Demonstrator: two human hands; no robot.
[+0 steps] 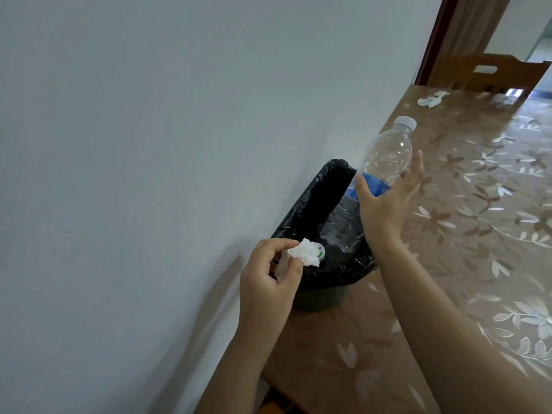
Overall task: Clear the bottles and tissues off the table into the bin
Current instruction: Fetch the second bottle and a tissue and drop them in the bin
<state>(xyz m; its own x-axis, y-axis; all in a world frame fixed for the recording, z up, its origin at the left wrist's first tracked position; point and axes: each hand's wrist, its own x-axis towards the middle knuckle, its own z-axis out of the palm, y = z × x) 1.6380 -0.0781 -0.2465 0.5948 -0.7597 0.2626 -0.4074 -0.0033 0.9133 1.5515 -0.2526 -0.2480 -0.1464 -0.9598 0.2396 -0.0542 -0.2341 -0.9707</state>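
Observation:
A bin (301,210) lined with a black bag stands on the table against the wall. My right hand (385,204) grips an empty clear plastic bottle (385,156) with a blue label and white cap, tilted over the bin's far right rim. My left hand (268,279) pinches a crumpled white tissue (394,255) over the bin's near edge. A white-and-green cap (410,252) of something inside the bin shows just behind the tissue. Another crumpled tissue (431,98) lies at the table's far end.
The table (478,234) wears a brown floral cover under glossy plastic. A pale wall (149,144) runs along its left side. A wooden chair back (490,73) stands beyond the far end, beside a dark door frame (433,40).

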